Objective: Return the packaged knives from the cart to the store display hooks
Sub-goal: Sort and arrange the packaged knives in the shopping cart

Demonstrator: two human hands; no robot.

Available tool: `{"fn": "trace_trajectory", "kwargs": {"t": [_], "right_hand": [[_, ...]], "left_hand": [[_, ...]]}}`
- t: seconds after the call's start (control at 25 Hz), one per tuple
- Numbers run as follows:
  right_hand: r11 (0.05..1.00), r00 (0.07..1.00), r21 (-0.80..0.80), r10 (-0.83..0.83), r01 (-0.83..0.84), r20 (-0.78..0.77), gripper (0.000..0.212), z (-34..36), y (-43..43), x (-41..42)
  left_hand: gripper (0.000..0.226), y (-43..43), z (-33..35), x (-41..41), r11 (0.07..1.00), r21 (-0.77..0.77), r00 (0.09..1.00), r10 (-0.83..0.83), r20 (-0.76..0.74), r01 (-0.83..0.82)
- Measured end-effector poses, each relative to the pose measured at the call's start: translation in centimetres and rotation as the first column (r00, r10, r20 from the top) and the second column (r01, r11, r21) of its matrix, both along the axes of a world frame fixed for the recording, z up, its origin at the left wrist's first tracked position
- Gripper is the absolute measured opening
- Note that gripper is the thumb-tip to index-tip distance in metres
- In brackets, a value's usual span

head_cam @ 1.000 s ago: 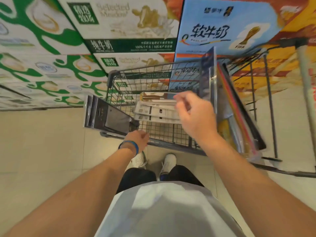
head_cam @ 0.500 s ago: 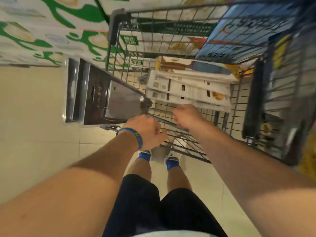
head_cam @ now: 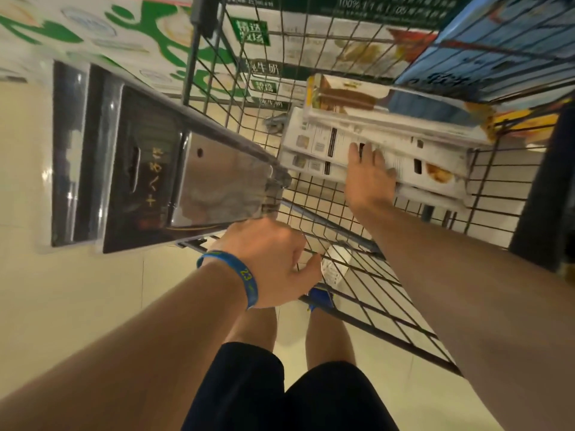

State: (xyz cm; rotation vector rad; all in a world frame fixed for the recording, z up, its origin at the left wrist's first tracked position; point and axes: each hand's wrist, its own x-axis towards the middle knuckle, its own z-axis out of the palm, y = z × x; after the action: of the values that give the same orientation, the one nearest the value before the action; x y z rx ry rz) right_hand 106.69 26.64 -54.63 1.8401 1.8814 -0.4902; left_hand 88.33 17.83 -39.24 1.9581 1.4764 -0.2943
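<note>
Observed wire cart from above, near rim toward the person. Found stack of packaged knives lying flat on cart bed, toward far-R corner, long sides across the cart. Counted several white card packs overlapping, w/ brown-handled knife pack on top at stack's far edge.

Noted R hand inside cart, palm down on the white packs near stack's middle. Fingers fairly straight, slightly spread, touching the card, not curled round it; thumb posn cannot be told.

Noted L hand at cart's near-L corner, fingers curled over the near rim wire, gripping it, thumb pointing along rim toward R. Blue wristband on that wrist.

Logged cleaver pack, clear-fronted w/ broad shiny blade, at cart's L side, lower corner just beside L hand. Appears to hang outside the L wall; view too skewed to confirm. Logged dark pack just beside it, further L.

Recorded green-and-white milk cartons stacked beyond cart's far-L corner, blue cartons beyond far-R. Recorded pale tiled floor below, black shorts at bottom of view.
</note>
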Motion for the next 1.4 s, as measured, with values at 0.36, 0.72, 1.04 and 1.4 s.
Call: {"fn": "trace_trajectory", "kwargs": {"t": [0.36,0.72,1.04,1.4], "right_hand": [[0.966,0.953,0.102,-0.213,0.239,-0.215,0.042,3.1,3.1,1.6],[0.955,0.917,0.038,-0.27,0.294,-0.292,0.025,7.7,-0.2,1.8],[0.728,0.67,0.238,-0.384,0.643,-0.636,0.022,19.8,-3.8,2.5],[0.426,-0.016,-0.155,-0.313,0.891,-0.95,0.018,31.7,-4.5,2.3]], "left_hand": [[0.059,0.3,0.2,0.0,1.0,-0.014,1.0,0.007,0.011,-0.007],[0.058,1.0,0.3,0.3,0.999,-0.041,0.999,-0.016,-0.037,0.014],[0.046,1.6,2.0,1.1,0.989,-0.151,0.996,-0.006,-0.084,-0.007],[0.058,-1.7,10.4,5.7,0.927,-0.273,0.92,0.321,0.223,-0.257]]}}
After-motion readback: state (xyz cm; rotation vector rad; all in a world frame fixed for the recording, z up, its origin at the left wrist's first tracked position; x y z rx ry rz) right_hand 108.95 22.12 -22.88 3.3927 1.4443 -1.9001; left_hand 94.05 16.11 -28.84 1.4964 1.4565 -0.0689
